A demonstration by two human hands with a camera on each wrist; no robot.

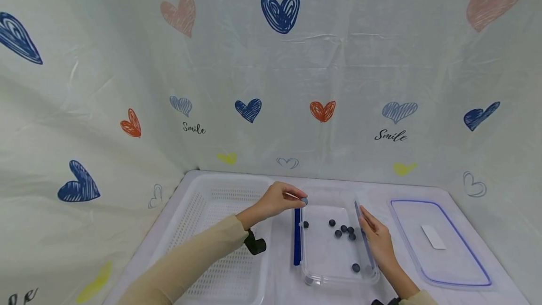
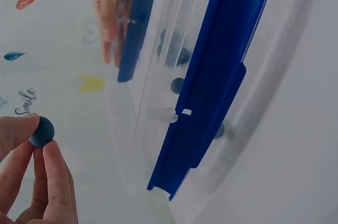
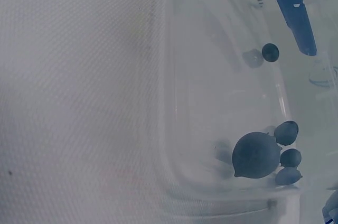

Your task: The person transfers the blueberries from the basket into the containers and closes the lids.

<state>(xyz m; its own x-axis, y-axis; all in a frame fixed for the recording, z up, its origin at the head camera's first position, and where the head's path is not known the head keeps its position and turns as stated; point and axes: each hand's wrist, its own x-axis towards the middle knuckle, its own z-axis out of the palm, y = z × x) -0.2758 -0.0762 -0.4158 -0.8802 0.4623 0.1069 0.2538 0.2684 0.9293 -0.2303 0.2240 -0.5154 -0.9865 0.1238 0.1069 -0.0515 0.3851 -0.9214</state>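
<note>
My left hand (image 1: pixel 279 199) pinches a small round blue ball (image 2: pixel 42 131) between thumb and fingertips, above the container's left rim. Below it stands a clear plastic container (image 1: pixel 323 279) with dark blue side latches; the left latch (image 1: pixel 298 239) hangs down. Several similar dark balls (image 1: pixel 332 223) lie inside, some bunched near the right wall, one (image 1: pixel 356 268) nearer the front. In the right wrist view one ball (image 3: pixel 257 155) looms large beside smaller ones. My right hand (image 1: pixel 378 241) rests with straight fingers against the right latch (image 1: pixel 364 234).
A white perforated basket (image 1: pixel 264 267) stands to the left of the container. On the right lies a clear lid (image 1: pixel 457 260) with a blue seal and a white label (image 1: pixel 433 237). A heart-printed curtain (image 1: pixel 271 69) hangs behind the table.
</note>
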